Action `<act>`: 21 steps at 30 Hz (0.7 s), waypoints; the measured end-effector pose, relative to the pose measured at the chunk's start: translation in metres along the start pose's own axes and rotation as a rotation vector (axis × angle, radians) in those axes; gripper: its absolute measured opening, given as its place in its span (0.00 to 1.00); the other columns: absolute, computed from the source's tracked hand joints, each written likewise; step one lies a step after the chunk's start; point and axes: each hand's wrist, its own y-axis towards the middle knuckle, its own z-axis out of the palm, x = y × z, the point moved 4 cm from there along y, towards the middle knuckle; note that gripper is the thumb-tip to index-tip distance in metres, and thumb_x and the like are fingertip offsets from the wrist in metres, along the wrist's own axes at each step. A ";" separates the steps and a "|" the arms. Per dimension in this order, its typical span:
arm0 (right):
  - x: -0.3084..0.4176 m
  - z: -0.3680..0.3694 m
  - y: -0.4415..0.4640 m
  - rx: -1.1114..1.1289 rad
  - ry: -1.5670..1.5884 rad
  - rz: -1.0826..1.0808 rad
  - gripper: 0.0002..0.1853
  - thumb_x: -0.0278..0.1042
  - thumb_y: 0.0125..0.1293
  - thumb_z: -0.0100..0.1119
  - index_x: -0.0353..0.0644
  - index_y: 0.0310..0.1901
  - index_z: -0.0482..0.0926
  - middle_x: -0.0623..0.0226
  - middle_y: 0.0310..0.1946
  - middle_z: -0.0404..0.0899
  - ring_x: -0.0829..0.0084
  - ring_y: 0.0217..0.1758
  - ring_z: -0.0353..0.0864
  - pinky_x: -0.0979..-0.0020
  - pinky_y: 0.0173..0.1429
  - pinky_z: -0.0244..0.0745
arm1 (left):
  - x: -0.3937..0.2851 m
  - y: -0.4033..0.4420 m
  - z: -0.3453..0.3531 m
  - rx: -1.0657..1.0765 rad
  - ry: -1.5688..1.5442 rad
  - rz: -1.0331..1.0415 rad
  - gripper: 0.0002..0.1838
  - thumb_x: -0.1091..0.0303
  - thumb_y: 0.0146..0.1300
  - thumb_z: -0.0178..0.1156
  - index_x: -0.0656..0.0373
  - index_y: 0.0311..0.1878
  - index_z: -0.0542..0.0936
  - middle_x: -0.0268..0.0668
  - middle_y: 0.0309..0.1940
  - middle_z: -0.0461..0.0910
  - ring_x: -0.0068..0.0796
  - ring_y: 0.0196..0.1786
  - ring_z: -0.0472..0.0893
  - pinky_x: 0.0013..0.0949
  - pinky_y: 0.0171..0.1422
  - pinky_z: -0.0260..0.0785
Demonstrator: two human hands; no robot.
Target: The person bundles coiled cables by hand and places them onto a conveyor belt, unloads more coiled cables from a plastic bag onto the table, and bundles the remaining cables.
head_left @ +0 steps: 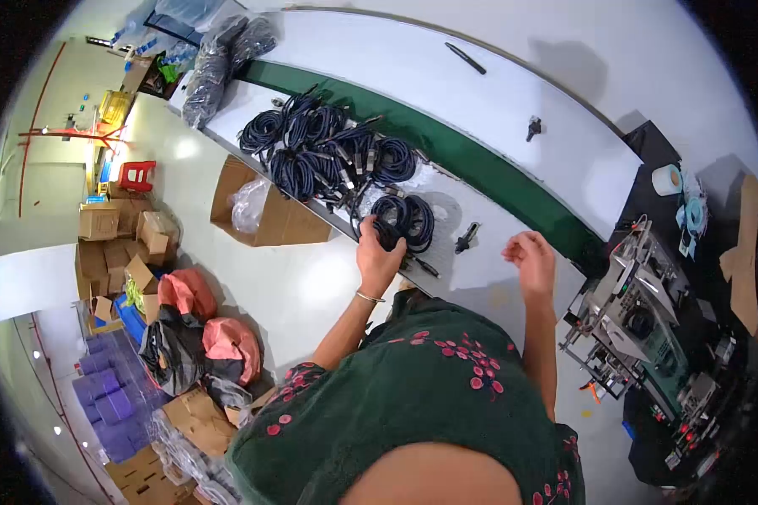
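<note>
My left hand (381, 259) is at the table's near edge, its thumb and fingers closed on the near side of a coiled black cable (387, 209). A second coil (419, 224) lies against it on the right, and a cable plug (427, 268) sticks out beside the hand. To the right, my right hand (532, 263) hovers over the near edge, fingers loosely bent and slightly apart, with nothing visible in them. Between the hands lies a small black clip-like piece (467, 239). Beyond my left hand is a heap of coiled cables (312, 143) with metal plugs.
A green belt strip (446, 135) runs along the white table. On its far side lie a black pen (465, 58) and a small black part (534, 128). Wrapped bundles (206, 88) sit at the left end, above an open cardboard box (290, 220). A machine (636, 316) stands at right.
</note>
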 end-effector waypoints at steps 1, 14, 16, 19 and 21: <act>0.000 0.003 0.000 0.007 -0.022 0.008 0.06 0.30 0.67 0.50 0.37 0.37 0.75 0.65 0.30 0.78 0.73 0.30 0.77 0.75 0.39 0.73 | 0.002 -0.001 0.003 -0.008 -0.075 -0.054 0.30 0.66 0.49 0.65 0.60 0.57 0.68 0.40 0.30 0.76 0.33 0.29 0.74 0.33 0.34 0.69; 0.030 0.082 -0.024 0.357 -0.236 -0.104 0.10 0.32 0.68 0.51 0.35 0.41 0.79 0.63 0.37 0.82 0.73 0.41 0.80 0.76 0.51 0.72 | -0.056 0.002 -0.071 0.339 -1.882 -0.101 0.23 0.72 0.53 0.47 0.57 0.55 0.72 0.35 0.22 0.66 0.26 0.24 0.65 0.36 0.48 0.63; 0.030 0.107 -0.026 0.482 -0.217 -0.122 0.10 0.32 0.68 0.53 0.35 0.41 0.79 0.67 0.34 0.81 0.78 0.37 0.77 0.79 0.46 0.70 | -0.077 0.000 -0.044 0.610 -2.105 -0.102 0.23 0.72 0.54 0.46 0.58 0.56 0.72 0.38 0.26 0.70 0.29 0.29 0.70 0.38 0.51 0.64; 0.016 0.101 -0.009 0.468 -0.283 -0.212 0.09 0.33 0.65 0.60 0.36 0.41 0.79 0.76 0.26 0.73 0.86 0.27 0.64 0.83 0.32 0.61 | -0.096 -0.001 -0.007 0.653 -1.983 -0.153 0.24 0.72 0.54 0.47 0.58 0.57 0.71 0.40 0.31 0.72 0.32 0.35 0.73 0.42 0.54 0.64; 0.045 0.105 -0.020 0.314 -0.275 -0.232 0.11 0.31 0.64 0.60 0.33 0.44 0.78 0.72 0.28 0.76 0.84 0.28 0.68 0.84 0.33 0.62 | -0.104 -0.003 0.012 0.634 -1.853 -0.186 0.25 0.72 0.55 0.49 0.58 0.59 0.71 0.43 0.36 0.74 0.36 0.40 0.75 0.46 0.58 0.63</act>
